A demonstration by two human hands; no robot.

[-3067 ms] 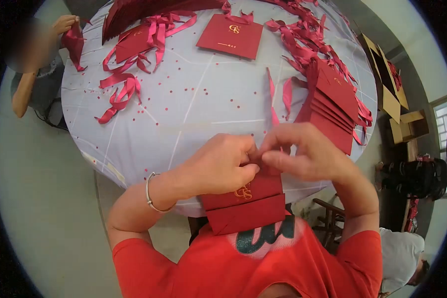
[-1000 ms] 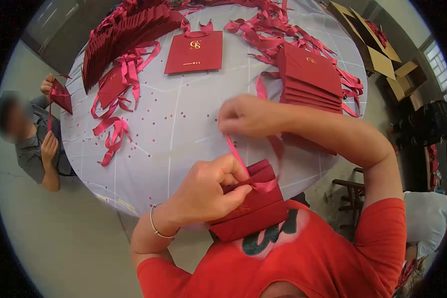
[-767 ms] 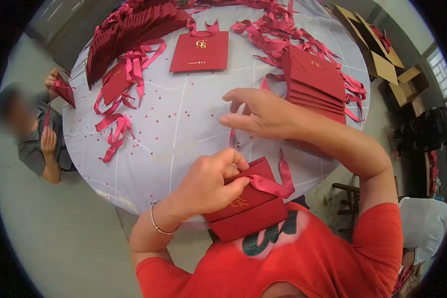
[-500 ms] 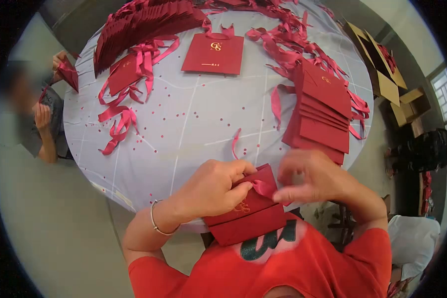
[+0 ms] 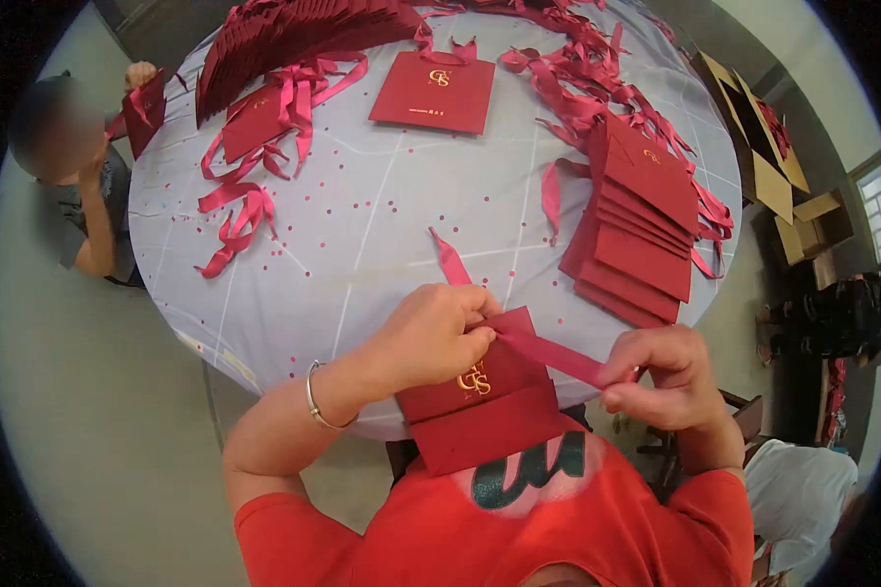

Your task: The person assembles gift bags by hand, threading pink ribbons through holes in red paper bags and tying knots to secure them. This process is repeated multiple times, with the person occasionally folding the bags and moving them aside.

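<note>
A red paper bag (image 5: 485,416) with gold lettering lies at the table's near edge, against my shirt. My left hand (image 5: 440,333) pinches the bag's top edge where the ribbon comes through. Stretched taut to the right, the pink ribbon (image 5: 558,359) ends between the thumb and fingers of my right hand (image 5: 661,377). Another length of ribbon (image 5: 450,259) sticks up beyond my left hand onto the cloth.
On the round table (image 5: 362,235) are a finished-looking bag (image 5: 436,93), a stack of bags (image 5: 641,225) at right, a long row (image 5: 303,44) at back left and loose ribbons (image 5: 240,225). A person (image 5: 98,205) holds a bag at left. Cardboard boxes (image 5: 768,181) stand at right.
My right hand has closed on the ribbon and moved right, drawing it straight. The far ribbon end has shifted left. The person at left has raised their bag.
</note>
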